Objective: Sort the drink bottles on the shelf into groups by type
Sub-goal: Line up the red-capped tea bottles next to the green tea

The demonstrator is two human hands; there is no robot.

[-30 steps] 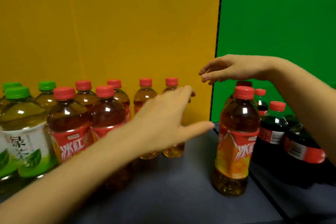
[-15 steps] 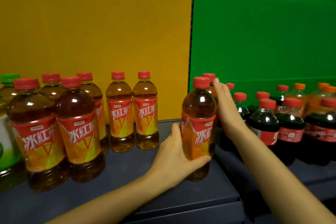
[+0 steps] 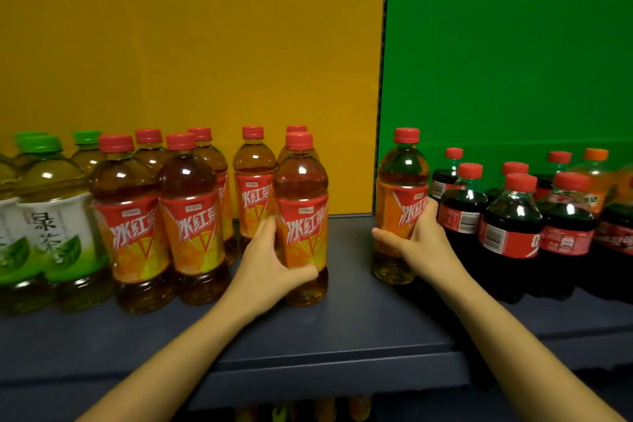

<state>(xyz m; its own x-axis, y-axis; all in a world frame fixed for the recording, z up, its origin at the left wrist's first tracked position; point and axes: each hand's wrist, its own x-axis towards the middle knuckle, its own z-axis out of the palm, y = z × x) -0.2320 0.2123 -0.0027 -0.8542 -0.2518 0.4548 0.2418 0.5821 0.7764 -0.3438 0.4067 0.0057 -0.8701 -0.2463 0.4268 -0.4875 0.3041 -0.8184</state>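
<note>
1. Fingers (image 3: pixel 270 226) of left hand (image 3: pixel 265 271) wrapped round an iced-tea bottle (image 3: pixel 303 216) at right edge of the iced-tea group (image 3: pixel 164 212), standing on the shelf (image 3: pixel 342 336).
2. Right hand (image 3: pixel 416 240) clasping a second iced-tea bottle (image 3: pixel 400 195), upright beside the cola bottles (image 3: pixel 513 216), apart from its group.
3. Green-tea bottles (image 3: pixel 51 216) grouped far left; orange-capped bottle (image 3: pixel 596 175) behind colas.
4. Judged mostly sorted; right-hand bottle not yet with its group.
</note>
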